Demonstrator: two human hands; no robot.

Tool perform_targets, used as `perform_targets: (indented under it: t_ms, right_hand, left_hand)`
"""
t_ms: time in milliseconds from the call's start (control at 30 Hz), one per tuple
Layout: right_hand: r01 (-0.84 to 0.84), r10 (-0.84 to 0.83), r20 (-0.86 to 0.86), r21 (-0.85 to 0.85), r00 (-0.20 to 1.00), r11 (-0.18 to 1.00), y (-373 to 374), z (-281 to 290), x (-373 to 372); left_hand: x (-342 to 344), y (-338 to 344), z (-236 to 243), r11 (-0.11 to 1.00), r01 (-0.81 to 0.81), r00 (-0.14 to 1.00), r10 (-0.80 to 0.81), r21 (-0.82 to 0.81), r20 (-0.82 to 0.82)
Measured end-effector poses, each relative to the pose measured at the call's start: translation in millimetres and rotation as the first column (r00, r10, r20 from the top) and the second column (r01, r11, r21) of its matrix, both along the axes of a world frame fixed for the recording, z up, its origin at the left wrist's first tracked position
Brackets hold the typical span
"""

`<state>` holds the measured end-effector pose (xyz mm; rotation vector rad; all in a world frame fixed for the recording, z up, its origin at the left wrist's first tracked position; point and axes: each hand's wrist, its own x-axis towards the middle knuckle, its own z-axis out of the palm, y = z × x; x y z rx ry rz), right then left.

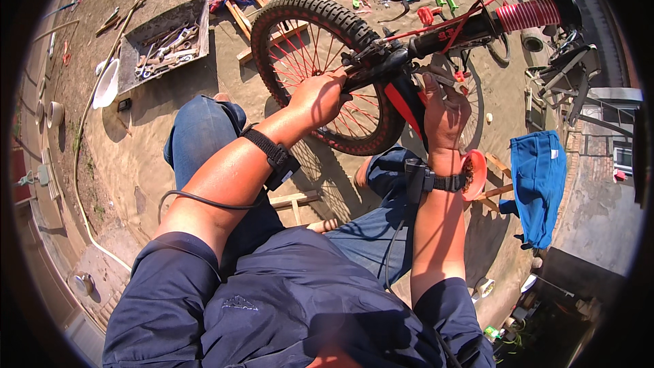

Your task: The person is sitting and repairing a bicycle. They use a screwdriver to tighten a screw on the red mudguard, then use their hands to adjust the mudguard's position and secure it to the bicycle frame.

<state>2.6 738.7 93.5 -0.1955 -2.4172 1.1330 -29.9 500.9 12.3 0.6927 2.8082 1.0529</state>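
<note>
A bicycle front wheel (300,15) with a knobby black tyre and red spokes stands before me. My left hand (320,101) is closed around a black fork leg (371,75) near the top of the wheel. The fingertips are partly hidden behind it. My right hand (447,114) is raised beside a red and black curved part (405,105) at the fork. Its fingers are bent around a thin, pale, rod-like piece (443,80) whose kind I cannot make out. The black head tube (443,42) lies just beyond both hands.
A metal tray (197,10) of wrenches lies at far left beside a white bowl (107,85). A red bowl (474,174) of small parts sits by my right wrist. Blue cloth (538,184) hangs over a wooden stool at right. Cables and a red-striped handlebar grip (528,15) extend to the far right.
</note>
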Motion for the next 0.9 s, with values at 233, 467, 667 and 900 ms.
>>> perform_targets:
  t_ms: [233,467,667,900]
  right_hand:
    - [-0.152,0.261,-0.323,0.325,0.91,0.933,-15,-1,-5]
    - [-0.108,0.246,-0.347,0.371,0.905,0.922,-16,-5,-8]
    - [-0.022,0.096,0.156,-0.415,0.983,0.91,-8,12,-29]
    - [0.009,0.461,0.229,-0.902,0.857,0.432,41,-2,-58]
  left_hand:
    - [-1,-2,-5,1.0,-0.007,1.0,0.007,-0.004,-0.02]
    - [-1,-1,-5,1.0,0.001,1.0,-0.001,0.008,-0.029]
    - [0,-4,-2,1.0,-0.009,1.0,0.009,0.006,-0.021]
    - [0,-2,-4,1.0,0.0,1.0,0.0,-0.008,-0.016]
